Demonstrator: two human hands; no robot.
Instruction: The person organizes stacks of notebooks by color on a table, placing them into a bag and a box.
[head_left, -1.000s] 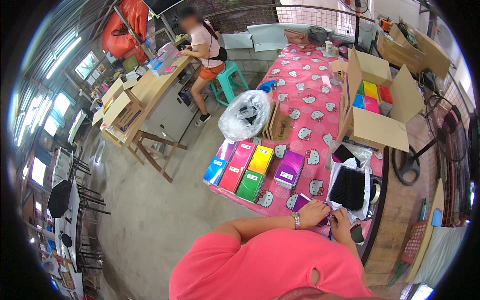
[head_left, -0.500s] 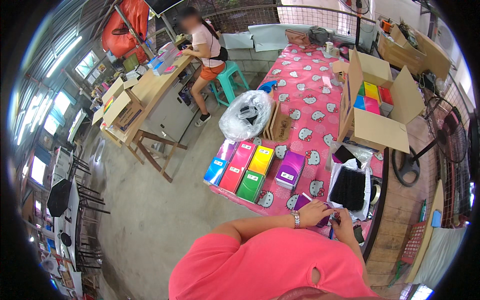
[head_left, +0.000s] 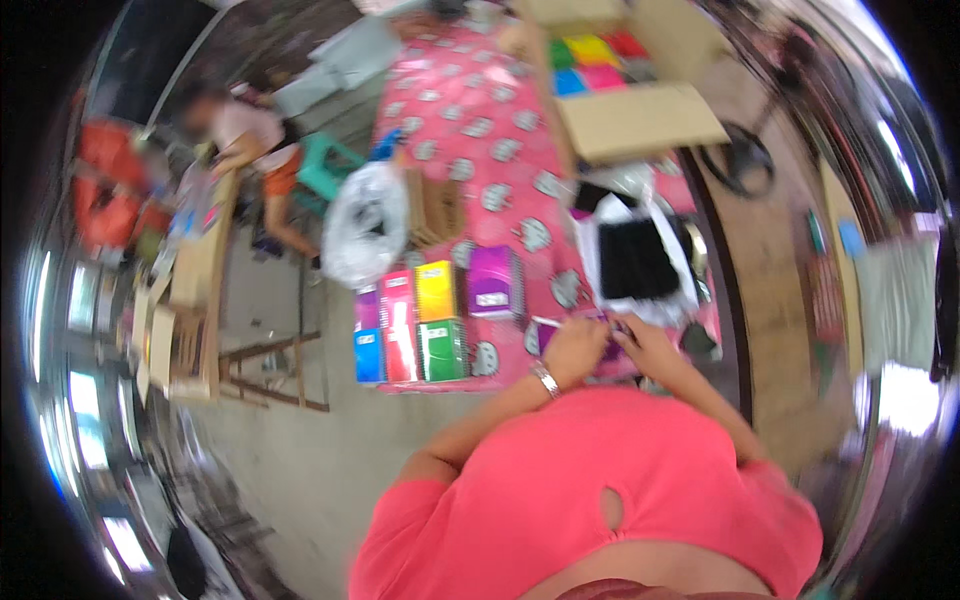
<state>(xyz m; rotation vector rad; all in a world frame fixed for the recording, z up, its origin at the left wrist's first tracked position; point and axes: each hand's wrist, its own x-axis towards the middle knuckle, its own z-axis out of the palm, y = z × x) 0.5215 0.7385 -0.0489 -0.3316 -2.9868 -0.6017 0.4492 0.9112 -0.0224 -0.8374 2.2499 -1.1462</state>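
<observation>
A purple notebook [head_left: 546, 337] lies at the table's near edge, mostly covered by my hands. My left hand [head_left: 580, 350] is closed over it, a metal watch band or bracelet on the wrist. Close beside it, my right hand [head_left: 645, 348] has its fingers bent together at the notebook's right side; what they pinch is too blurred to make out. Just beyond, a white-wrapped bundle of black binding coils [head_left: 637, 260] lies on the table. To the left stand stacks of spiral notebooks: purple [head_left: 491, 282], yellow [head_left: 436, 288], green [head_left: 442, 348], red [head_left: 399, 325] and blue [head_left: 369, 355].
An open carton [head_left: 640, 125] of colourful notebooks stands at the far right of the pink-covered table [head_left: 510, 205]. Brown cardboard pieces [head_left: 432, 208] and a clear plastic bag [head_left: 368, 222] sit at its left edge. Another person [head_left: 250, 140] works at a wooden table.
My view has swung, so the table appears further left and higher. My hands stay together at the purple notebook, the right one now closer to the left.
</observation>
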